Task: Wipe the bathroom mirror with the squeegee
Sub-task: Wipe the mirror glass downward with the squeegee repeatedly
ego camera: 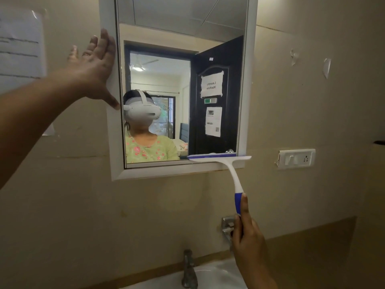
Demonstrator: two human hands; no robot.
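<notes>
Mirror [166, 28]: rectangular glass in a white frame [111, 147], mounted on a beige wall [145, 205]. Squeegee [220, 158]: white body with a blue blade strip and a blue grip. The blade lies level along the mirror's bottom edge at the lower right corner, touching the glass there, and its right end reaches over the frame's right side. The handle slopes down and to the right, away from the frame's bottom edge. Right hand [248, 236]: wrapped round the blue grip from below, with one finger laid straight up along the grip. Left hand [93, 71]: wide, fingers straight and spread, holding nothing. It is pressed flat against the frame's left side about halfway up, with the thumb tip at the frame's inner edge. A ring [86, 54] sits on one finger. The glass reflects a person in a white headset and a green patterned garment, and a dark open door bearing paper notices. Paper sheet [20, 44]: on the wall left of the mirror, text blurred. Switch plate [296, 159]: white, on the wall just right of the mirror's lower right corner. Tape scraps [327, 67]: on the wall, upper right. Metal fitting [228, 224]: on the wall beside the right hand, partly hidden by it. Tap [188, 270]: metal, standing at the rear edge of a white basin [218, 274] below the mirror.
</notes>
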